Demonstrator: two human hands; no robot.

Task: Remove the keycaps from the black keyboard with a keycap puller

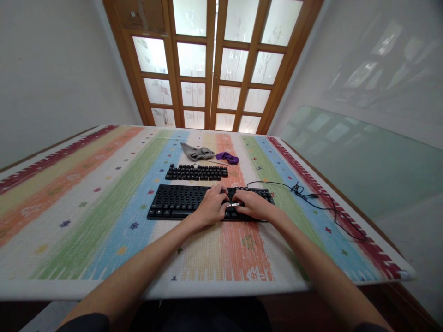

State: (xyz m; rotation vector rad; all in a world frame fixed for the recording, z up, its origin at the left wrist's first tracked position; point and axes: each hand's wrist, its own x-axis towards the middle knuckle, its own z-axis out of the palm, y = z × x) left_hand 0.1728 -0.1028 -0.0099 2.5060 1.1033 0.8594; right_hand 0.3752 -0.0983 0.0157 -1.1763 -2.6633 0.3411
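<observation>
A black keyboard point(176, 203) is lying on the counter point(200, 258), nearer the wearer than rows of black keycaps point(197, 173). The right hand point(254, 204) is apparently pinching a small metal tool point(234, 204); whether the left hand point(213, 203), touching the keyboard alongside, is gripping anything cannot be told. A slipping tool could be scratching the keyboard. The 2 hands are covering the tool's ends and the area beneath.
</observation>
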